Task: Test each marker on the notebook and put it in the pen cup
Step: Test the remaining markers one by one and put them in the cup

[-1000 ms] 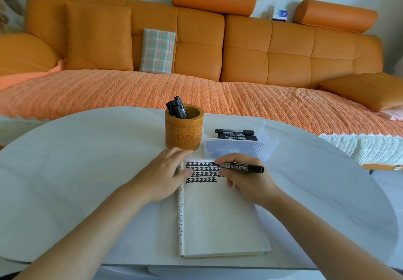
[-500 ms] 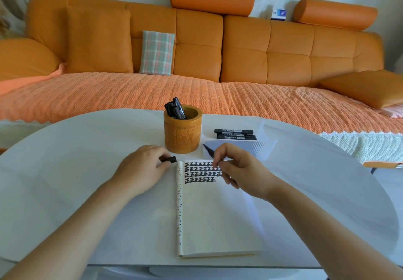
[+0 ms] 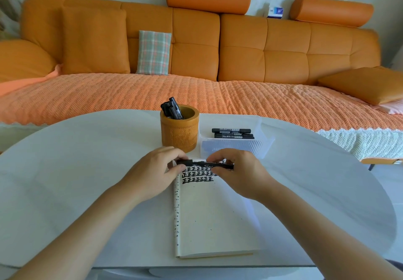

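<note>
The black marker point(image 3: 188, 162) lies level between my two hands, just above the top edge of the notebook point(image 3: 213, 214). My left hand point(image 3: 156, 174) pinches its left end between thumb and curled fingers. My right hand point(image 3: 238, 174) is curled round the barrel toward the right end. I cannot tell whether the cap is pushed fully home. Directly under my hands, the open page carries three rows of thick black test marks point(image 3: 197, 174), and the rest of the sheet runs blank back toward my wrists, between my forearms. Just beyond my left hand stands the bamboo pen cup point(image 3: 180, 133), with several black markers point(image 3: 173, 110) leaning against its left rim. Just beyond my right hand, beside the cup, sits a clear ribbed plastic tray point(image 3: 236, 147) holding more black markers point(image 3: 231, 132) lying flat. All of this rests on a white oval table point(image 3: 87, 170). Far past both hands stretches an orange sofa point(image 3: 242, 50) with a plaid cushion point(image 3: 153, 52) propped on the left hand's side and a small blue-and-white box point(image 3: 275, 12) on its back ledge.
</note>
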`<move>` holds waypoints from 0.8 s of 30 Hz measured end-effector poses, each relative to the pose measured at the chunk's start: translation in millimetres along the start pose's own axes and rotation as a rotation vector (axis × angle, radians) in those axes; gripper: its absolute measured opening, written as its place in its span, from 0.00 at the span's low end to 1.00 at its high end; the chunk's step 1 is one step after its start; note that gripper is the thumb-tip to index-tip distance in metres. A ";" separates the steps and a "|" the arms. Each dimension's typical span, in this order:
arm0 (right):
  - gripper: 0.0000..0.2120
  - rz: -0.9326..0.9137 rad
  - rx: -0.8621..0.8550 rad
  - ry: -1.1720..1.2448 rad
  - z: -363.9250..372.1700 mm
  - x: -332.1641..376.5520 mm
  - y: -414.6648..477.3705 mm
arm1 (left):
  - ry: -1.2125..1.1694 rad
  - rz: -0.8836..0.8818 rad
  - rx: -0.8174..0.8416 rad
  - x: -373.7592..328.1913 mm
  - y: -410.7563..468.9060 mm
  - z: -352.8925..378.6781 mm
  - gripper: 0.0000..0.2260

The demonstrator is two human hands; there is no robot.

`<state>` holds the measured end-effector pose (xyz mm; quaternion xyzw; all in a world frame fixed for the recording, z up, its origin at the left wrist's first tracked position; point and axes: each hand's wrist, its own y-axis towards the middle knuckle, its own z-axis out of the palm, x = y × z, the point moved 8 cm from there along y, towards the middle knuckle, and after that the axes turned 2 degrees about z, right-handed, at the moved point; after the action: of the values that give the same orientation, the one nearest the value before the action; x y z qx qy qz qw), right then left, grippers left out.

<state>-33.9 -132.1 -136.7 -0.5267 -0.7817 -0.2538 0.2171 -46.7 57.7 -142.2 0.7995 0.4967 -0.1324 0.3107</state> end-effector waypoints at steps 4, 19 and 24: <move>0.09 -0.083 -0.003 -0.025 1.9 6.4 -1.0 | -0.027 -0.002 0.030 -1.0 0.3 3.4 0.06; 0.07 -0.590 -0.254 -0.447 5.2 39.1 -14.1 | -0.128 -0.065 0.118 -6.0 0.1 8.5 0.09; 0.09 -0.537 -0.223 -0.401 5.1 43.4 -13.3 | -0.120 0.022 0.045 -16.4 3.2 2.3 0.05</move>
<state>-61.9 -102.2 -116.5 -0.3620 -0.8869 -0.2773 -0.0739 -51.4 43.5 -134.3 0.8024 0.4652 -0.1876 0.3234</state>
